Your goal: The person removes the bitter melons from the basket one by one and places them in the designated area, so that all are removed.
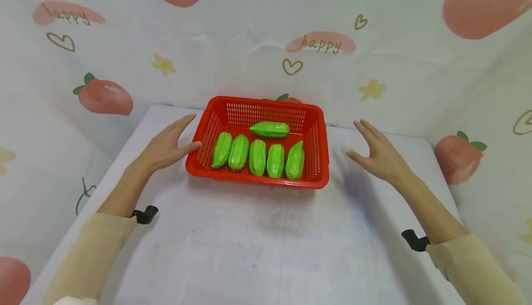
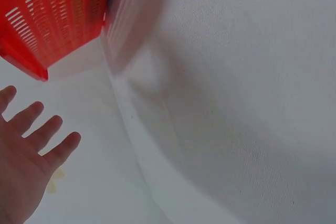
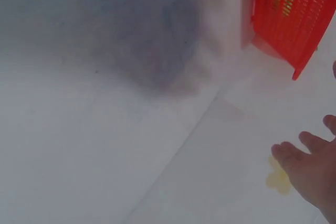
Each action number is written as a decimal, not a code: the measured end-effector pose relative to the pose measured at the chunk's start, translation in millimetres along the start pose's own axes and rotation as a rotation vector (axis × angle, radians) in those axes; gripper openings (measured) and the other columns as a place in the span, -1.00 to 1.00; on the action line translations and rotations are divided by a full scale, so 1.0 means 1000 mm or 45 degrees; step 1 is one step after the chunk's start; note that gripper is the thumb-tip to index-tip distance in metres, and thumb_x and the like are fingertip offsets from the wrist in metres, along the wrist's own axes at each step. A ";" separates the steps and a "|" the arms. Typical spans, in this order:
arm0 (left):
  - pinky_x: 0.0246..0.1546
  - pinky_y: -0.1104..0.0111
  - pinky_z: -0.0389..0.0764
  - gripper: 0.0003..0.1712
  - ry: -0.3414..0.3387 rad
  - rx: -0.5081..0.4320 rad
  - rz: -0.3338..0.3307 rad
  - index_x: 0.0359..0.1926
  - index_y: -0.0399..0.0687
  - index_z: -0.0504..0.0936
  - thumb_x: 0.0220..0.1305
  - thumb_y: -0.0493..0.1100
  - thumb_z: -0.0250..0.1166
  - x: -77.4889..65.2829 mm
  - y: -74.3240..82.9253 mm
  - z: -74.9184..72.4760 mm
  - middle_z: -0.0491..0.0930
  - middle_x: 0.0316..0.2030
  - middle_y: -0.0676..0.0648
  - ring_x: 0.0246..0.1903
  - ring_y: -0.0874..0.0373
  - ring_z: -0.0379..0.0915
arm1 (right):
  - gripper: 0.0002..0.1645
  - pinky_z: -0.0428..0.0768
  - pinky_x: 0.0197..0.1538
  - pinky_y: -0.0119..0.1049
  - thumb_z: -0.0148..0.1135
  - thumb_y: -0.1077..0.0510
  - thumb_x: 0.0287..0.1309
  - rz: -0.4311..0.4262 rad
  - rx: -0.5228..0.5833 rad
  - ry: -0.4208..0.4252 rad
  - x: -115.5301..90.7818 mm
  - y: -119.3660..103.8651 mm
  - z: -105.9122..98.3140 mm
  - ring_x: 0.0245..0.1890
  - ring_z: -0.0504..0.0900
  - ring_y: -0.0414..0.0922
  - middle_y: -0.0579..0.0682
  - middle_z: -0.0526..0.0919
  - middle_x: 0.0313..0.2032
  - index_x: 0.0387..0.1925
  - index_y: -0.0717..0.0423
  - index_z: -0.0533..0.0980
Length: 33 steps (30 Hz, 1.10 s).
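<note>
A red plastic basket [image 1: 257, 182] with slotted walls stands toward the back of the white table. Inside it lie several glossy green ridged fruits, like carambolas; most form a row along the near side, and one fruit [image 1: 270, 130] lies crosswise behind them. At the basket's left side is my left hand [image 1: 166, 145], fingers spread and thumb near the rim. My right hand [image 1: 379, 153] hovers to the right, a gap away from the basket, with thumb and fingers apart. Both wrist views show a bare palm beside the basket wall [image 2: 58, 19].
The white table [image 1: 249, 259] stretches toward me in front of the basket. Behind it and at both sides hangs a white cloth [image 1: 232, 64] printed with peaches, hearts and the word happy. Black straps with small mounts [image 1: 145, 215] sit at both wrists.
</note>
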State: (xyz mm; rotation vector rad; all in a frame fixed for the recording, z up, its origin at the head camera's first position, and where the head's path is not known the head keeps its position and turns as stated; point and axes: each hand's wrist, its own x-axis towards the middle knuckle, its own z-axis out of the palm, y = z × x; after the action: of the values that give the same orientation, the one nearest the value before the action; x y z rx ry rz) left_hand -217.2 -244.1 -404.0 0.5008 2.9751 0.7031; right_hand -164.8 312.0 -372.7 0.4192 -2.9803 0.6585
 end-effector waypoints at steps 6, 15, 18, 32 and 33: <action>0.27 -0.28 0.19 0.02 -0.054 -0.113 -0.057 0.59 0.16 -0.05 0.29 0.30 0.24 0.006 0.003 0.003 0.10 0.49 -0.21 0.42 -0.25 0.07 | -0.04 0.18 0.32 0.34 0.32 -0.06 0.24 -0.074 0.091 0.019 0.014 -0.011 0.006 0.46 0.11 0.20 0.13 0.13 0.50 0.54 -0.03 0.09; 0.17 -0.21 0.39 -0.04 -0.057 -0.287 -0.028 0.57 0.24 0.02 0.29 0.23 0.28 0.017 0.010 0.011 0.18 0.46 -0.17 0.33 -0.23 0.20 | -0.10 0.42 0.18 0.27 0.28 -0.06 0.28 -0.067 0.231 0.058 0.025 -0.018 0.011 0.29 0.38 0.20 0.10 0.24 0.45 0.54 -0.16 0.10; 0.14 -0.18 0.45 -0.04 -0.056 -0.301 -0.018 0.57 0.24 0.03 0.28 0.24 0.28 0.019 0.013 0.012 0.21 0.44 -0.20 0.30 -0.24 0.25 | -0.11 0.47 0.13 0.25 0.29 -0.07 0.27 -0.070 0.245 0.072 0.030 -0.020 0.013 0.26 0.42 0.18 0.10 0.28 0.43 0.54 -0.21 0.12; 0.22 -0.17 0.36 0.07 -0.111 -0.320 -0.142 0.59 0.10 -0.07 0.26 0.31 0.24 0.036 0.029 0.019 0.13 0.46 -0.28 0.37 -0.25 0.15 | -0.09 0.57 0.09 0.12 0.35 0.09 0.22 -0.213 0.383 0.130 0.056 -0.037 0.019 0.15 0.56 0.13 0.03 0.35 0.40 0.52 -0.21 0.16; 0.23 -0.18 0.34 0.07 -0.106 -0.319 -0.148 0.59 0.09 -0.08 0.26 0.29 0.26 0.037 0.030 0.020 0.13 0.47 -0.28 0.37 -0.25 0.14 | -0.10 0.58 0.07 0.12 0.36 0.10 0.22 -0.219 0.401 0.123 0.058 -0.038 0.020 0.13 0.57 0.14 0.06 0.36 0.39 0.52 -0.19 0.17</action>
State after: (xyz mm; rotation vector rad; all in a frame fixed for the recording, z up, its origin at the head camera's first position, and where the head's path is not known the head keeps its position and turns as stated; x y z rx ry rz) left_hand -240.5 -198.5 -407.3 0.3293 2.7589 0.9975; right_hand -210.4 256.0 -368.5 0.6334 -2.7137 1.0963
